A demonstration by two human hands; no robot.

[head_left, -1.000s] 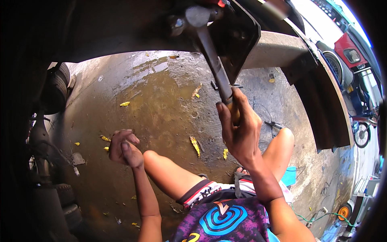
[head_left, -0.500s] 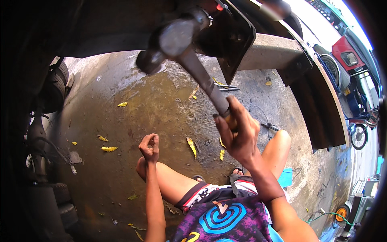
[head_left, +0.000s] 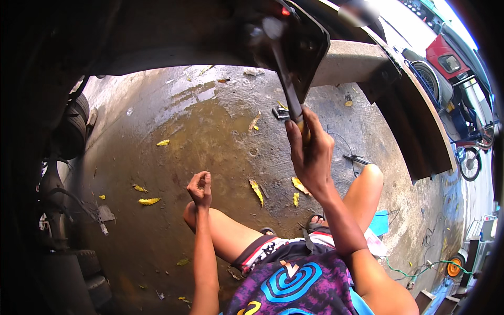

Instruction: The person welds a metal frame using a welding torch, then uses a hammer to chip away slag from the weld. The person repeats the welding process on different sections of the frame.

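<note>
My right hand (head_left: 315, 152) is wrapped round the lower end of a hammer (head_left: 287, 86), thumb along the handle. The hammer points up, and its blurred head lies against the dark underside of a metal frame (head_left: 199, 42), beside a dark plate (head_left: 313, 39) at its corner. A small red glow shows above the head. Whether the head touches the metal, I cannot tell. Near my left knee, my left hand (head_left: 200, 189) is raised with its fingers curled in; nothing shows in it.
A rusty steel beam (head_left: 415, 126) curves down on the right, joined by a pale crosspiece (head_left: 349, 62). Tyres (head_left: 73, 126) stand at the left. Yellow leaves (head_left: 256, 192) and a cable clamp (head_left: 357, 159) lie on the wet concrete floor (head_left: 157, 173). Motorcycles (head_left: 469, 164) are parked far right.
The hammer has swung up and away, its head going from mid-air to beside the dark plate. My right hand rose slightly with it. My left hand stays curled by the knee.
</note>
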